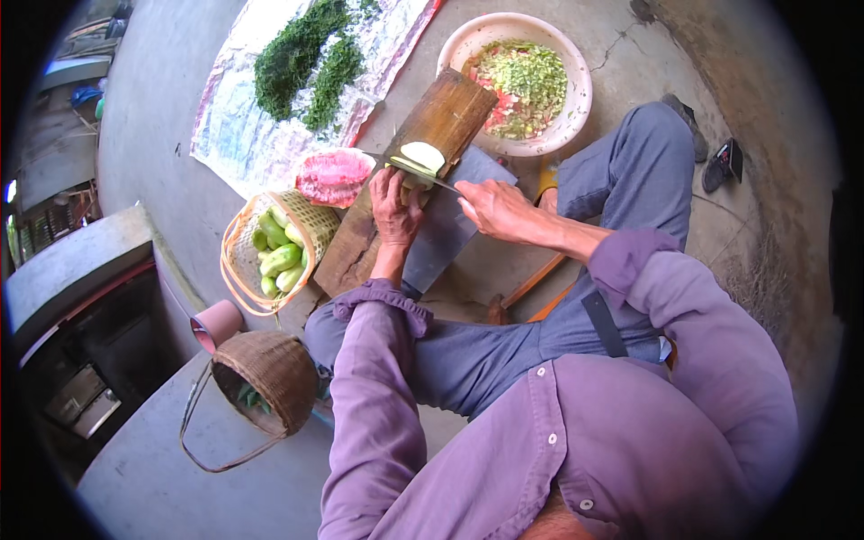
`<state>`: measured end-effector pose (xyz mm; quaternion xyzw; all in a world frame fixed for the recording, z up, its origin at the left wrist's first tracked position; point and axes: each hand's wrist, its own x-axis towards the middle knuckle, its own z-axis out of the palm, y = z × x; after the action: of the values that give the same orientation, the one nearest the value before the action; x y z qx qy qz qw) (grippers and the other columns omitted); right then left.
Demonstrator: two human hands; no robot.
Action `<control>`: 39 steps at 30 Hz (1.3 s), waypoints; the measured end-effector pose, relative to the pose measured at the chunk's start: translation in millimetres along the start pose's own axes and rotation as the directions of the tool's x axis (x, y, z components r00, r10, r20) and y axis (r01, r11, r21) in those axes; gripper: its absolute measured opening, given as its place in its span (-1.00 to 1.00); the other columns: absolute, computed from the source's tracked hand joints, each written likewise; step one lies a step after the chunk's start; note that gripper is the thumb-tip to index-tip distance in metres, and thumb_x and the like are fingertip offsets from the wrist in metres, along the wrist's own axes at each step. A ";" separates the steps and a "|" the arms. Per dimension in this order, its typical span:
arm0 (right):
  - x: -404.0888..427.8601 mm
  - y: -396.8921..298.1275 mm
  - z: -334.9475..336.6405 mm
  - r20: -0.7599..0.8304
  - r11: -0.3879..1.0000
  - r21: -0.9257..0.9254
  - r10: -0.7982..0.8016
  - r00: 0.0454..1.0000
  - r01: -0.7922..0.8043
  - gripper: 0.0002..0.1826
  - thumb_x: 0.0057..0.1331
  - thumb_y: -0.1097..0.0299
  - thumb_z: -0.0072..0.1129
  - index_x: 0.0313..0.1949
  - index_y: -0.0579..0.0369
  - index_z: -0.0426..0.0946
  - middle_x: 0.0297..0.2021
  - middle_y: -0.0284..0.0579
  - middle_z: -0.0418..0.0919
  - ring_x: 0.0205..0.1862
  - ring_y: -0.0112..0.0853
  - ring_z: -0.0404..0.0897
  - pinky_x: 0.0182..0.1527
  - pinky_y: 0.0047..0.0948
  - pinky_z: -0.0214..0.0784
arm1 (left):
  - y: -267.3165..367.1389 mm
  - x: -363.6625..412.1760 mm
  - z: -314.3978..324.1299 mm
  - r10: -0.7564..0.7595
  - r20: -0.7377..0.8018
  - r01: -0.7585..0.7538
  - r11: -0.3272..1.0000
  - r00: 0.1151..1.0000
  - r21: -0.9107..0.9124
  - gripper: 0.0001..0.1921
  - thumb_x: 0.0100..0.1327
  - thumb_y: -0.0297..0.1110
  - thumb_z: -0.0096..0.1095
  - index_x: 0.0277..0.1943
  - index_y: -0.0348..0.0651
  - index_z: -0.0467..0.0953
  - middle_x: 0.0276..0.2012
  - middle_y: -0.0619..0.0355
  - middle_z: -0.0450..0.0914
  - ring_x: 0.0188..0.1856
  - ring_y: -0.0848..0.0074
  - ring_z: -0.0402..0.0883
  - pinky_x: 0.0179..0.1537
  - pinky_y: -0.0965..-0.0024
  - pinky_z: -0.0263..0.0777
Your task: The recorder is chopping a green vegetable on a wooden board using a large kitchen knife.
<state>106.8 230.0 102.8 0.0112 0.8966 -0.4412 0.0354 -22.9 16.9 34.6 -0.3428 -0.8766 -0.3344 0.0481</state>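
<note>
My left hand point(397, 209) presses a pale green cucumber-like vegetable point(413, 187) against a wooden chopping board point(442, 111). In my right hand point(496, 210) is the handle of a knife point(422, 174), its blade lying across the board at the vegetable, just beyond my left fingertips. A pale cut slice point(424, 156) rests on the far side of the blade. How deep the edge sits in the vegetable is hidden. Left of the board lies a cut piece of pink-red fruit point(334, 177), perhaps watermelon.
A woven basket point(324, 216) holds several green cucumber-like vegetables point(280, 260). Beyond the board stands a pink basin point(582, 88) of chopped pieces. Chopped greens point(297, 57) cover part of a plastic sheet point(229, 128). A brown basket point(290, 378) and pink cup point(219, 324) are at left.
</note>
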 end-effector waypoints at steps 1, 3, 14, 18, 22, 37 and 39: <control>3.1 9.1 8.4 -0.009 1.000 -0.004 0.004 1.000 -0.004 -0.81 0.48 0.36 0.19 -0.19 0.21 0.42 -0.50 0.24 0.61 -0.40 0.27 0.66 -0.36 0.21 0.50 | 0.8 1.3 3.2 0.009 0.001 -0.009 1.000 1.000 -0.005 -0.53 0.12 -0.53 0.56 0.11 -0.22 0.61 0.18 -0.10 0.59 0.28 -0.02 0.53 0.33 0.03 0.40; 9.3 17.6 20.9 -0.041 1.000 0.016 -0.002 0.999 0.003 -0.82 0.47 0.35 0.19 -0.22 0.21 0.44 -0.49 0.23 0.62 -0.39 0.27 0.66 -0.35 0.21 0.50 | 0.5 0.5 4.7 0.015 0.003 -0.015 1.000 1.000 0.016 -0.53 0.12 -0.52 0.57 0.12 -0.20 0.60 0.18 -0.08 0.59 0.27 0.00 0.53 0.31 0.03 0.41; -14.4 -8.7 -2.5 -0.038 1.000 0.025 0.018 0.999 -0.017 -0.82 0.48 0.35 0.18 -0.19 0.21 0.45 -0.47 0.25 0.62 -0.36 0.27 0.67 -0.33 0.20 0.51 | -9.6 -6.8 1.7 0.029 -0.025 -0.029 0.999 0.999 0.020 -0.54 0.17 -0.52 0.57 0.13 -0.23 0.59 0.18 -0.08 0.58 0.25 0.04 0.56 0.18 0.14 0.57; -36.3 -20.6 -21.5 -0.022 0.999 0.035 0.014 1.000 -0.014 -0.81 0.50 0.33 0.16 -0.18 0.20 0.43 -0.48 0.26 0.61 -0.35 0.29 0.66 -0.32 0.22 0.51 | -9.3 -7.4 1.9 0.017 -0.016 -0.016 1.000 1.000 0.009 -0.53 0.13 -0.51 0.58 0.11 -0.27 0.59 0.16 -0.12 0.58 0.23 -0.02 0.55 0.23 0.09 0.50; -40.8 -19.6 -20.3 0.005 0.998 0.037 0.053 0.999 -0.053 -0.81 0.50 0.33 0.16 -0.16 0.20 0.42 -0.48 0.26 0.60 -0.35 0.30 0.65 -0.32 0.21 0.52 | -12.4 -7.8 4.7 -0.011 -0.020 0.011 0.999 1.000 -0.035 -0.51 0.09 -0.50 0.58 0.10 -0.29 0.58 0.15 -0.14 0.57 0.22 -0.08 0.53 0.30 0.02 0.42; -18.9 -11.2 -12.4 0.057 0.997 0.027 0.068 0.996 -0.069 -0.80 0.51 0.32 0.16 -0.15 0.21 0.41 -0.48 0.26 0.62 -0.37 0.28 0.67 -0.36 0.22 0.52 | -8.4 -8.4 2.7 -0.003 -0.042 0.003 1.000 0.999 0.002 -0.52 0.13 -0.55 0.59 0.13 -0.26 0.61 0.17 -0.12 0.59 0.26 0.01 0.56 0.25 0.12 0.51; -6.8 -5.3 -3.5 0.030 0.999 0.009 0.033 0.999 -0.033 -0.80 0.50 0.32 0.17 -0.17 0.22 0.43 -0.47 0.27 0.63 -0.37 0.29 0.67 -0.36 0.23 0.52 | -7.2 -7.4 3.5 -0.008 -0.048 0.008 1.000 0.999 -0.004 -0.53 0.13 -0.54 0.59 0.13 -0.25 0.62 0.16 -0.12 0.59 0.26 0.01 0.56 0.26 0.12 0.50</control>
<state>113.2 229.6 109.7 0.0196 0.8935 -0.4452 0.0562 -21.3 11.0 25.6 -0.3312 -0.8760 -0.3442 0.0670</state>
